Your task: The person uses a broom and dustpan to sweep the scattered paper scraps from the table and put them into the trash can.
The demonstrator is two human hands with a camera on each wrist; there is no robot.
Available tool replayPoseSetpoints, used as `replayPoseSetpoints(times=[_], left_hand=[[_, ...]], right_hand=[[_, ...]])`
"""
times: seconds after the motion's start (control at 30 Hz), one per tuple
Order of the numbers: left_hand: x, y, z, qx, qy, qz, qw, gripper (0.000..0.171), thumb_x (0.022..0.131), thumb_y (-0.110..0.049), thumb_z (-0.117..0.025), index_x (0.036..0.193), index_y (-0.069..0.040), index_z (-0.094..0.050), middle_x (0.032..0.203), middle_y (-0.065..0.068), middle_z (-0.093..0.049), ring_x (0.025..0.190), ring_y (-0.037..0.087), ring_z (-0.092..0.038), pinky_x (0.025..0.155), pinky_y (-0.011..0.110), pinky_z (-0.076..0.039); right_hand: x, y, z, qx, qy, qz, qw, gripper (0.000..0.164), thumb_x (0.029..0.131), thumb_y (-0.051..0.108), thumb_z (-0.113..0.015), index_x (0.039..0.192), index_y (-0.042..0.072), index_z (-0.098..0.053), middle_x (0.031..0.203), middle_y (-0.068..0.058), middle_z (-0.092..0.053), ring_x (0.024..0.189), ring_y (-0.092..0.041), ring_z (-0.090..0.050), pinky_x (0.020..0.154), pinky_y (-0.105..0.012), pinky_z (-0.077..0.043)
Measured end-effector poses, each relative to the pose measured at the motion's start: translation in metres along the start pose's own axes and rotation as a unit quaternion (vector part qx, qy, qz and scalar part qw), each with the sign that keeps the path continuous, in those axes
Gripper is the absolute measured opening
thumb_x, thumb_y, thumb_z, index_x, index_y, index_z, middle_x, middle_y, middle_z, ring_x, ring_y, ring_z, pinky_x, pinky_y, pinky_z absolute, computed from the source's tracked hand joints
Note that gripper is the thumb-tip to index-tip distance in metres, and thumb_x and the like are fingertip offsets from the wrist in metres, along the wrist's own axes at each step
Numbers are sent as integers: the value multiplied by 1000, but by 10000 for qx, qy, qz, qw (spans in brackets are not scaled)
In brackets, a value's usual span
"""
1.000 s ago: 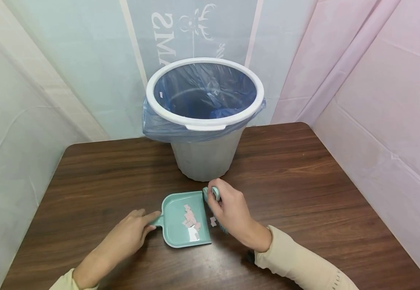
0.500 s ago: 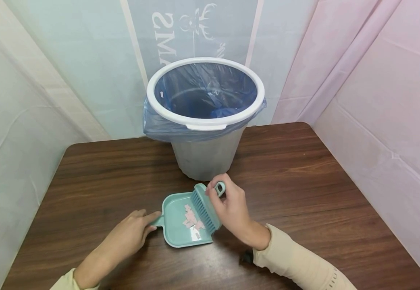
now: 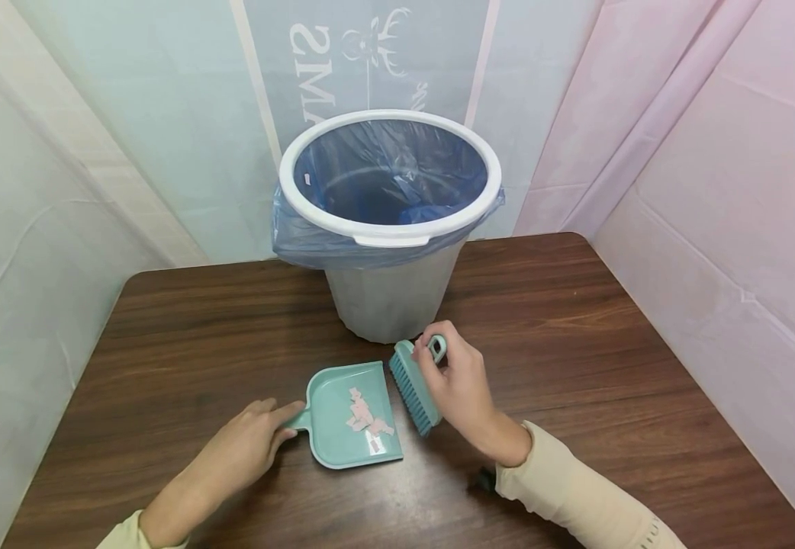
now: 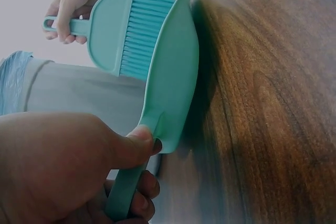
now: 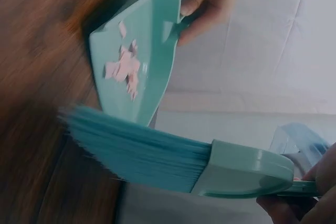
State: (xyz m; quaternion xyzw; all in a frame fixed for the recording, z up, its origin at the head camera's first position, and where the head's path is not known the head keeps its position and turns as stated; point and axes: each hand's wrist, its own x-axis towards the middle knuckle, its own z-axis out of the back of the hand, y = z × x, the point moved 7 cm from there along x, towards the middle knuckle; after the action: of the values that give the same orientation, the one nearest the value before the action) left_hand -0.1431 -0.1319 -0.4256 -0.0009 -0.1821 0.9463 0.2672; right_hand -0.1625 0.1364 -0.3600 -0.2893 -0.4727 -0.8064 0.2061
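Note:
My left hand (image 3: pixel 249 435) grips the short handle of a mint-green dustpan (image 3: pixel 332 389), thumb on top in the left wrist view. The pan lies on the table with its straight lip facing right. Several pink paper scraps (image 3: pixel 363 415) sit in it, most in a cluster toward the lip. My right hand (image 3: pixel 459 381) holds a matching hand brush (image 3: pixel 420 389) by its looped handle. The brush stands just right of the lip, its teal bristles (image 5: pixel 142 148) pointing down and left, a small gap from the pan in the head view.
A grey-white trash bin (image 3: pixel 391 297) with a blue bag liner (image 3: pixel 315 248) stands behind the pan and brush on the wooden table (image 3: pixel 548 335). One scrap clings inside the liner. A small dark object (image 3: pixel 485 479) lies by my right sleeve. Fabric walls surround the table.
The brush swept left over the dustpan's lip, then drew back right, clear of it. Scraps that lay on the table by the lip are now in the pan. My left hand stays put.

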Motion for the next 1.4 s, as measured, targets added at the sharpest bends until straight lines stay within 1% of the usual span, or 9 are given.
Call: replayPoseSetpoints(times=[0.2, 0.3, 0.43, 0.57, 0.77, 0.9, 1.1, 1.27, 1.4], left_hand=[[-1, 3, -4, -119, 30, 86, 9999, 37, 92, -12, -76, 128, -5, -69, 103, 11, -69, 100, 30, -67, 88, 48, -57], [-1, 4, -6, -147, 28, 84, 9999, 38, 93, -13, -75, 129, -7, -68, 99, 4, -67, 95, 22, -65, 85, 44, -57], [-2, 5, -8, -85, -52, 50, 9999, 37, 93, -13, -76, 129, -8, -68, 89, -6, -58, 84, 10, -54, 76, 35, -54], [-4, 7, -8, -133, -155, 67, 9998, 37, 92, -11, -76, 128, -9, -68, 86, -10, -54, 80, 7, -48, 71, 30, -51], [-7, 9, -6, -276, -223, 88, 9993, 37, 92, -10, -77, 128, -10, -69, 85, -12, -52, 78, 6, -45, 69, 28, -49], [-7, 11, -3, -293, -277, 43, 9992, 37, 91, -9, -77, 127, -9, -69, 83, -13, -50, 77, 6, -44, 68, 27, -48], [-6, 16, 6, -397, -269, 71, 9988, 37, 92, -8, -75, 129, -8, -68, 86, -12, -53, 79, 6, -45, 68, 28, -49], [-10, 30, 13, -622, -90, 150, 9979, 37, 95, -11, -72, 132, -6, -66, 92, -10, -59, 84, 10, -54, 72, 33, -53], [-14, 44, 26, -763, -27, 190, 9969, 37, 97, -11, -69, 133, -3, -65, 95, -8, -64, 88, 14, -60, 76, 39, -56]], right_hand=[[-2, -11, 12, -228, 61, -139, 9996, 19, 94, -13, -60, 97, 5, -56, 84, -7, -68, 74, -17, -70, 49, -16, -48], [-1, -18, 22, -460, 73, -245, 9986, 18, 94, -12, -60, 97, 5, -55, 82, -7, -68, 71, -15, -68, 49, -16, -47], [0, -29, 40, -808, 30, -458, 9957, 15, 96, -8, -60, 98, 6, -55, 83, -7, -69, 67, -14, -66, 49, -16, -45], [-1, -41, 60, -1048, -98, -675, 9922, 12, 97, -6, -61, 98, 5, -54, 83, -6, -71, 68, -13, -65, 50, -15, -45], [-5, -53, 90, -1411, -365, -874, 9854, 10, 98, -5, -62, 98, 2, -54, 82, -5, -71, 55, -7, -52, 47, -16, -38], [-8, -60, 107, -1548, -520, -965, 9818, 8, 99, -4, -61, 99, 0, -54, 81, -6, -72, 57, -6, -54, 47, -14, -38], [-13, -66, 121, -1608, -658, -1114, 9785, 6, 99, -4, -60, 100, -1, -54, 83, -9, -73, 60, -12, -61, 47, -13, -39], [-14, -68, 125, -1643, -698, -1167, 9770, 6, 99, -2, -60, 99, -1, -54, 83, -11, -73, 60, -16, -62, 50, -12, -40], [-14, -68, 126, -1632, -700, -1189, 9769, 6, 100, -2, -60, 100, -1, -54, 83, -11, -72, 60, -13, -61, 50, -12, -40]])
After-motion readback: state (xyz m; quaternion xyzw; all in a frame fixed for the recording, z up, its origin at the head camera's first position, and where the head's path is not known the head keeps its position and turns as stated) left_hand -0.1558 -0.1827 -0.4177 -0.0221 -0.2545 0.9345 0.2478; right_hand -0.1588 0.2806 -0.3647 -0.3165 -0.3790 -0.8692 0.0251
